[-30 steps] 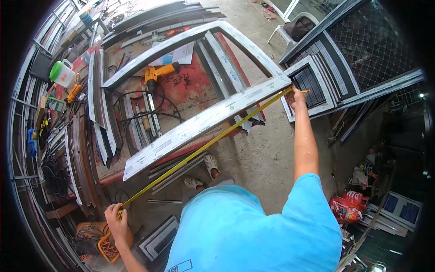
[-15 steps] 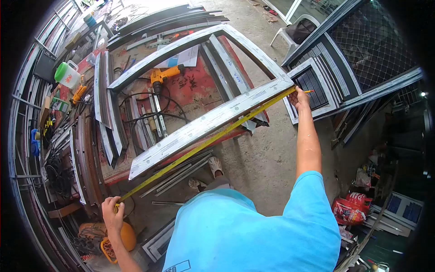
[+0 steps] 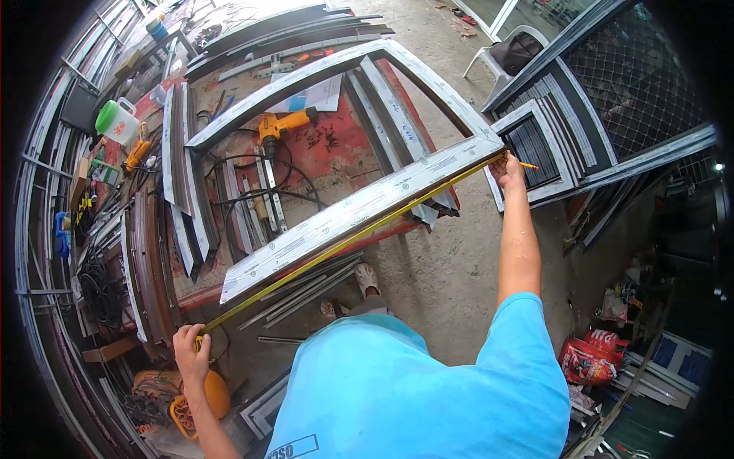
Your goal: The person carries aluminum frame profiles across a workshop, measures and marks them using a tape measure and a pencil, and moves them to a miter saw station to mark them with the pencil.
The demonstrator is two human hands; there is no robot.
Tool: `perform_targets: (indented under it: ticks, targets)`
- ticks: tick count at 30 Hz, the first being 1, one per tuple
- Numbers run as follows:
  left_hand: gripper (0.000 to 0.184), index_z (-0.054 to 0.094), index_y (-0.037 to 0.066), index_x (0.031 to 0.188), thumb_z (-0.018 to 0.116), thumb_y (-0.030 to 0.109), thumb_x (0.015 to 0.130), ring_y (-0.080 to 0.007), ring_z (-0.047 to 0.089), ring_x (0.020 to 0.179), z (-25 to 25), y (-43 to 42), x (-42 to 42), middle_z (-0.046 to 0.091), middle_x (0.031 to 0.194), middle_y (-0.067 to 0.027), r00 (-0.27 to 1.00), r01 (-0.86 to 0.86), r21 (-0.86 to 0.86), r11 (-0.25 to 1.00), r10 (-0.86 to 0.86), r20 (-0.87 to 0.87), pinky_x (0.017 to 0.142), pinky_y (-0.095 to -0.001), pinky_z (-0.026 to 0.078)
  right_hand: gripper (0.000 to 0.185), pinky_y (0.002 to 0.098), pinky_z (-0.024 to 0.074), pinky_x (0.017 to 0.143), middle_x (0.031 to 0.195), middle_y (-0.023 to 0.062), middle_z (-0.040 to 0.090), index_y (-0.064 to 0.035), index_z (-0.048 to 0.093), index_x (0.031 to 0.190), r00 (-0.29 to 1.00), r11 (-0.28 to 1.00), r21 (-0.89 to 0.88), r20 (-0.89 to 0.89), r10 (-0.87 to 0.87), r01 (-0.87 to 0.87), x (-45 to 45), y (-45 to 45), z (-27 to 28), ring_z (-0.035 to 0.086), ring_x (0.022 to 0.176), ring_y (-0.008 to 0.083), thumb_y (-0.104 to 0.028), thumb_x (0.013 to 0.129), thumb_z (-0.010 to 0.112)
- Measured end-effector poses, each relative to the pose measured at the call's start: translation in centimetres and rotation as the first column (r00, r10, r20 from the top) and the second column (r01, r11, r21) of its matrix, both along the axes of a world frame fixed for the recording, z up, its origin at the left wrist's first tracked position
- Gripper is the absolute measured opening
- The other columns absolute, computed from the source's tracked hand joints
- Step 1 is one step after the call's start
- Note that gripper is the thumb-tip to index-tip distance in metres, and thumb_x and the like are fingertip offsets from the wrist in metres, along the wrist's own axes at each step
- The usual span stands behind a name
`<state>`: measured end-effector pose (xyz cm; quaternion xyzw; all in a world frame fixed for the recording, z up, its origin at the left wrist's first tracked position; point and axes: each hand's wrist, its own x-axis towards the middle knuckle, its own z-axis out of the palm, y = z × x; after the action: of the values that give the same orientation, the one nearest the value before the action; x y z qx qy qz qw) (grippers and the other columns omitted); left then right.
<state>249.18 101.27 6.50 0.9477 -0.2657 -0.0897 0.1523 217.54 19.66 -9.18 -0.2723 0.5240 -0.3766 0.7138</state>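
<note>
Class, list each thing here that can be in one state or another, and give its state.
Tape measure: blade drawn out
Frame: three sides joined, fourth side open
Pencil: held in the right hand
Jug: green lid on
Drill: set down; on or off, cannot tell
Chair: upright, dark bag in it

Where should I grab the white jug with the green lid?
Best by its looped handle, I think, reaching from the far side. The loop sticks out that way from the white jug, beside the green lid, with a gap that looks made for fingers.
</note>
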Motion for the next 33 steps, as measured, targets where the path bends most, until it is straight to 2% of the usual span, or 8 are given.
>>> perform_targets:
  ticks: [5,10,14,21,24,26,28,33]
  targets:
    - [0.024,0.069,0.007,0.109,0.07,0.014,0.085,-0.0312,0.055,0.112,0.4,-0.2,0.2,0.062,0.111,-0.0106,1.0,0.003,0.005,1.0,-0.002,-0.015,0.099,-0.041,0.044,0.027,0.0393,0.0544,0.086,0.098,0.0071,0.069,-0.0064,0.066,0.107,0.997,0.998,-0.005,0.04,-0.068,0.069,0.4,-1.2,-1.3,0.066,0.091,0.0225,-0.027,0.105,0.049]
    - [0.025,0.071,0.009,0.109,0.072,0.02,0.086,-0.0326,0.058,0.111,-0.9,0.1,1.3,0.064,0.113,-0.0116,0.996,0.072,-0.02,0.997,-0.071,0.052,0.099,-0.0422,0.045,0.023,0.0389,0.0595,0.074,0.094,0.0089,0.072,-0.0075,0.07,0.101,0.98,0.957,-0.231,0.054,0.191,-0.174,-2.8,-8.5,-9.0,0.07,0.08,0.024,-0.027,0.098,0.059]
    - [0.025,0.072,0.011,0.108,0.07,0.026,0.088,-0.0308,0.059,0.11,-0.7,-0.2,1.6,0.066,0.111,-0.0101,0.999,0.041,0.021,0.999,-0.042,0.007,0.098,-0.042,0.047,0.031,0.0479,0.057,0.096,0.117,0.0182,0.071,0.0021,0.067,0.118,0.902,0.925,-0.145,0.214,0.375,-0.35,-4.1,-11.4,-9.7,0.069,0.107,0.0322,-0.018,0.1,0.051]
    - [0.027,0.074,0.018,0.108,0.067,0.036,0.089,-0.0275,0.059,0.11,-2.7,1.0,2.9,0.066,0.107,-0.0053,0.997,-0.03,0.102,0.994,0.036,-0.063,0.096,-0.0432,0.05,0.031,0.0462,0.06,0.08,0.102,0.0187,0.074,0.0015,0.069,0.103,0.995,0.997,-0.061,-0.083,-0.057,0.052,-3.0,-5.3,-4.8,0.072,0.089,0.0327,-0.025,0.098,0.054]
    - [0.028,0.075,0.02,0.108,0.065,0.04,0.09,-0.0266,0.059,0.111,-4.5,1.3,3.6,0.066,0.108,-0.0043,0.993,-0.028,0.139,0.99,0.043,-0.11,0.096,-0.0448,0.051,0.026,0.0421,0.0577,0.084,0.105,0.0165,0.072,0.0007,0.069,0.1,0.72,0.914,-0.344,-0.576,-0.387,0.216,1.0,3.3,2.2,0.071,0.095,0.0295,-0.021,0.09,0.059]
    - [0.03,0.075,0.02,0.109,0.064,0.042,0.091,-0.027,0.06,0.112,-5.2,1.2,3.9,0.067,0.109,-0.005,0.988,-0.027,0.171,0.985,0.052,-0.143,0.096,-0.0453,0.051,0.034,0.0394,0.0549,0.088,0.107,0.0181,0.073,0.0017,0.069,0.112,0.647,0.699,-0.715,-0.538,-0.541,-0.01,0.4,5.1,2.5,0.07,0.102,0.0279,-0.022,0.091,0.055]
    - [0.033,0.076,0.019,0.11,0.063,0.043,0.092,-0.0283,0.061,0.111,-5.7,0.7,4.1,0.068,0.11,-0.0065,0.982,-0.034,0.204,0.978,0.071,-0.172,0.096,-0.0458,0.051,0.035,0.0374,0.0546,0.092,0.109,0.0159,0.073,0.0,0.065,0.124,0.808,0.468,-0.881,-0.322,-0.493,-0.066,2.5,8.1,3.5,0.069,0.105,0.0266,-0.021,0.099,0.05]
    - [0.04,0.075,0.016,0.113,0.061,0.047,0.092,-0.0332,0.065,0.111,-7.0,0.4,5.8,0.071,0.113,-0.0117,0.954,-0.039,0.233,0.972,0.106,-0.279,0.095,-0.0468,0.051,0.037,0.0285,0.0547,0.082,0.099,0.0076,0.072,-0.0008,0.063,0.132,0.847,0.367,-0.788,-0.531,0.003,-0.495,10.5,23.1,10.0,0.067,0.089,0.0143,-0.027,0.108,0.051]
